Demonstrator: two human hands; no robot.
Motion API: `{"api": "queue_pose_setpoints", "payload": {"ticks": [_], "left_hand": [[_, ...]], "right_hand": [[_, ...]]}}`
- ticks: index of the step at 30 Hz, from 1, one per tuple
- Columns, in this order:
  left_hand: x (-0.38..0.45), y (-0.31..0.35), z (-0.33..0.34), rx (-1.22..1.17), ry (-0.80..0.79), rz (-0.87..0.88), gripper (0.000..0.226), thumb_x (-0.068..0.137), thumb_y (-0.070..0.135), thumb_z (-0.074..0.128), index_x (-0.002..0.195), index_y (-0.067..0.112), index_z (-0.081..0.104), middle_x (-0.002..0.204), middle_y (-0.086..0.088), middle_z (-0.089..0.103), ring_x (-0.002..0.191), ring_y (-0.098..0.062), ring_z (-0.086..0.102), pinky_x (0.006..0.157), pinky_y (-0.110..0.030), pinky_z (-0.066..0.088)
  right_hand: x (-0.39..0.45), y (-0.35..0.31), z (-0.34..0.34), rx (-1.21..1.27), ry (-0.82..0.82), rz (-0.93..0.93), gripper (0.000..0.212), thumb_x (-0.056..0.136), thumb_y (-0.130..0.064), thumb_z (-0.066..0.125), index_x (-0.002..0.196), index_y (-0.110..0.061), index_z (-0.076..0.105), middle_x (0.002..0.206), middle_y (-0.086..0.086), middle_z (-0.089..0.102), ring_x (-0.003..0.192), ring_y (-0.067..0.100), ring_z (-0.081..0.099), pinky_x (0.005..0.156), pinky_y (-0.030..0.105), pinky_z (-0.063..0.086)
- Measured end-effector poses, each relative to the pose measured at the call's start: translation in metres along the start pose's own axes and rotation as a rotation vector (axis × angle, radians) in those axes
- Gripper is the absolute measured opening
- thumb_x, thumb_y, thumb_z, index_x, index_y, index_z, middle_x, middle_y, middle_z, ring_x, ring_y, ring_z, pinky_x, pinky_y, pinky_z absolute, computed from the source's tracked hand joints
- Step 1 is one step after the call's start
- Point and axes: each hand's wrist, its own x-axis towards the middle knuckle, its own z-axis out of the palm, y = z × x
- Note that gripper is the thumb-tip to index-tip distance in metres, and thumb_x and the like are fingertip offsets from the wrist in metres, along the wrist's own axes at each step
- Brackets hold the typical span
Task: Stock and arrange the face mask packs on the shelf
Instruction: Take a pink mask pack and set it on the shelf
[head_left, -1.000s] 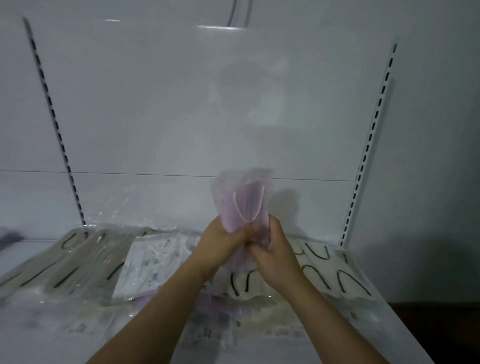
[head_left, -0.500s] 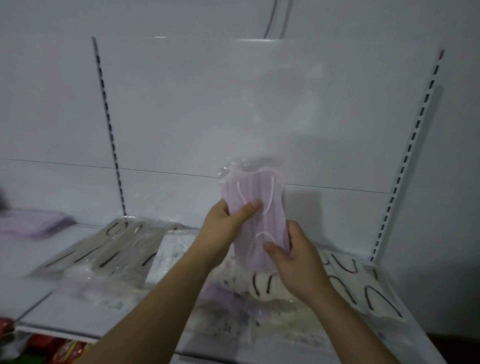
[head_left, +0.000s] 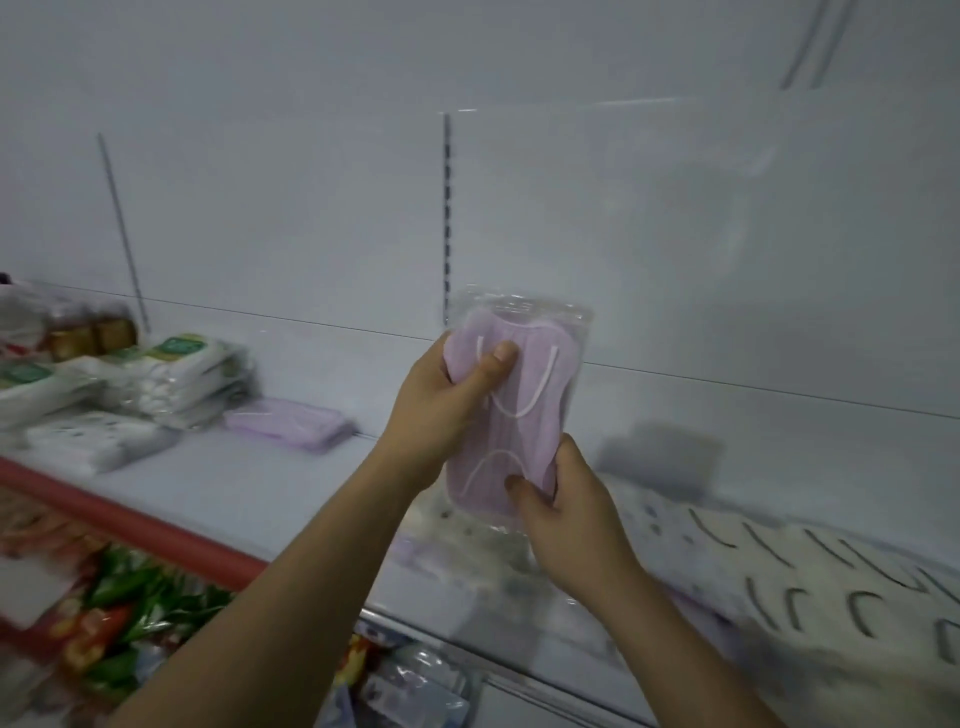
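Both hands held one clear pack of purple masks (head_left: 519, 400) upright in the air above the white shelf (head_left: 291, 483), in front of the back panel (head_left: 675, 249); the left hand (head_left: 447, 410) gripped its upper left part, thumb pressed across the front and fingers curled behind; the right hand (head_left: 561, 514) pinched the lower right corner, thumb on the front and fingers wrapped round the edge; the pack touched nothing but the hands.

The job looked partly done, as far as could be judged; a second purple pack (head_left: 288, 423) already lay flat on the shelf to the left, just beside a stack of white packs with green labels (head_left: 171, 379); to the right, a loose spread of packs with black ear loops (head_left: 810, 582) and some patterned ones lay overlapping and untidy on the shelf, directly below and beyond the hands; these seemed not yet sorted.

What remained, probably, was to set the held pack down, likely with its purple match on the left, and then to straighten the heap on the right; the left side was blurred, so its order could not be told exactly.
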Motion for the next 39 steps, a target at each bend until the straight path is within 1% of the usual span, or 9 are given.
{"api": "queue_pose_setpoints", "payload": {"ticks": [4,9,12,14,19,25,29,33,39], "left_hand": [[0.002,-0.011,-0.090,0.040,0.012,0.015,0.039,0.086,0.051,0.070,0.112,0.021,0.066,0.107,0.001,0.073,0.101,-0.019,0.070,0.087,-0.038,0.058],[0.004,-0.027,-0.200,0.108,-0.053,0.024,0.034,0.096,0.041,0.059,0.107,0.010,0.068,0.101,-0.012,0.072,0.094,-0.016,0.070,0.081,-0.032,0.056],[-0.001,-0.054,-0.248,0.145,-0.076,-0.060,0.028,0.093,0.038,0.057,0.096,0.014,0.071,0.087,0.005,0.075,0.082,-0.002,0.069,0.074,-0.024,0.056],[-0.003,-0.082,-0.273,0.174,-0.037,-0.128,0.031,0.089,0.044,0.063,0.107,0.021,0.070,0.098,0.011,0.076,0.091,-0.002,0.071,0.084,-0.030,0.058],[0.003,-0.123,-0.290,0.107,0.028,-0.223,0.045,0.085,0.048,0.074,0.124,0.027,0.064,0.110,0.009,0.075,0.101,-0.008,0.071,0.091,-0.038,0.058],[0.022,-0.135,-0.295,0.081,0.035,-0.239,0.028,0.092,0.043,0.068,0.114,0.026,0.069,0.100,0.007,0.077,0.095,-0.010,0.073,0.080,-0.029,0.053],[0.047,-0.142,-0.300,-0.084,0.270,-0.318,0.022,0.095,0.046,0.063,0.108,0.028,0.069,0.100,0.003,0.078,0.098,-0.018,0.073,0.088,-0.040,0.057],[0.083,-0.143,-0.305,-0.264,0.362,-0.471,0.013,0.097,0.037,0.063,0.104,0.026,0.066,0.104,-0.001,0.077,0.095,-0.021,0.074,0.084,-0.041,0.060],[0.115,-0.152,-0.351,-0.068,0.356,-0.560,0.026,0.095,0.025,0.065,0.093,0.000,0.060,0.085,-0.016,0.070,0.067,-0.029,0.073,0.069,-0.039,0.064]], "right_hand": [[0.013,-0.026,0.084,0.094,0.006,0.018,0.023,0.091,-0.017,0.063,0.109,-0.030,0.056,0.101,-0.012,0.068,0.089,0.002,0.064,0.079,0.028,0.055],[0.026,-0.055,0.203,0.141,-0.009,0.046,0.025,0.093,-0.014,0.060,0.107,-0.033,0.053,0.099,-0.015,0.066,0.089,0.003,0.063,0.071,0.019,0.050],[0.029,-0.054,0.255,0.101,-0.053,0.127,0.022,0.091,-0.019,0.063,0.106,-0.032,0.052,0.096,-0.013,0.065,0.088,0.009,0.064,0.069,0.024,0.050],[0.029,-0.051,0.277,0.078,-0.085,0.170,0.027,0.090,-0.022,0.066,0.110,-0.032,0.050,0.097,-0.014,0.066,0.088,0.007,0.064,0.067,0.022,0.049],[0.042,-0.056,0.299,0.038,-0.063,0.144,0.025,0.096,-0.024,0.060,0.117,-0.031,0.047,0.103,-0.012,0.066,0.090,0.003,0.064,0.079,0.032,0.056],[0.065,-0.050,0.300,-0.126,-0.182,0.137,0.023,0.097,-0.031,0.058,0.116,-0.027,0.047,0.100,-0.009,0.066,0.088,0.009,0.065,0.081,0.038,0.056],[0.096,-0.051,0.293,0.066,-0.173,0.233,0.020,0.089,-0.021,0.070,0.104,-0.031,0.060,0.095,-0.005,0.073,0.082,0.014,0.072,0.078,0.042,0.061],[0.138,-0.053,0.297,0.150,0.030,0.284,0.017,0.079,-0.016,0.075,0.091,-0.023,0.063,0.084,0.002,0.073,0.073,0.023,0.071,0.070,0.043,0.061],[0.216,-0.041,0.307,0.208,0.282,0.318,0.031,0.086,-0.012,0.066,0.112,-0.023,0.053,0.081,-0.009,0.060,0.065,0.010,0.060,0.060,0.027,0.047]]}}
